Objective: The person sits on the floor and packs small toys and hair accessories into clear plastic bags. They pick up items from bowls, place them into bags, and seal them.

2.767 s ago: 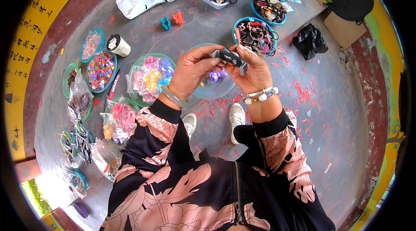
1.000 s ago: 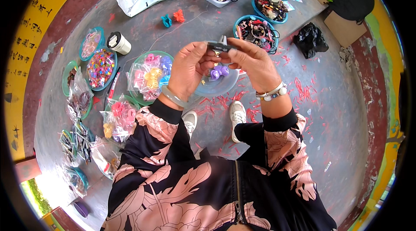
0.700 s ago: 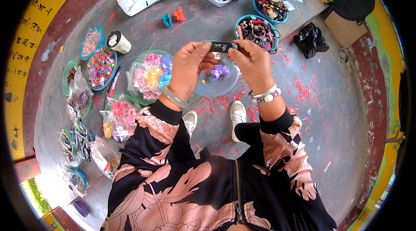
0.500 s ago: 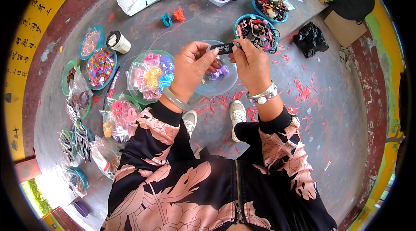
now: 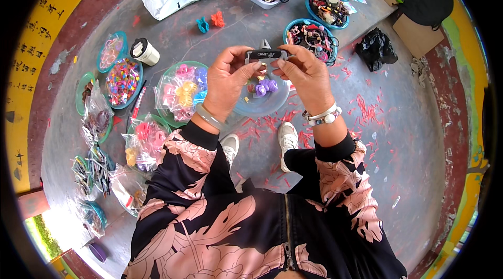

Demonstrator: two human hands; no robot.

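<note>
Between both hands, above a clear plastic bowl (image 5: 251, 107), is a small flat black rectangular piece (image 5: 266, 54) with pale markings and a greyish edge; its exact kind is unclear. My left hand (image 5: 228, 81) pinches its left end between thumb and fingers. The right end is gripped the same way by my right hand (image 5: 308, 77). A grey tip sticks up behind its upper edge. Inside the bowl, below the fingers, lie purple hair clips (image 5: 266, 87) and a few smaller bits that are partly hidden.
Left of the bowl, a green basin (image 5: 166, 116) holds bagged colourful hair clips. Further left are a blue basin (image 5: 126, 105) of bright small pieces and a lidded cup (image 5: 149, 55). Basins of hair ties (image 5: 310, 38) stand far right. Red scraps (image 5: 364, 114) litter the floor near a black bag (image 5: 376, 48).
The black piece has been turned from a slant to nearly level, and a grey tip now shows above it. The hands have moved slightly apart, exposing more of the purple clips.
</note>
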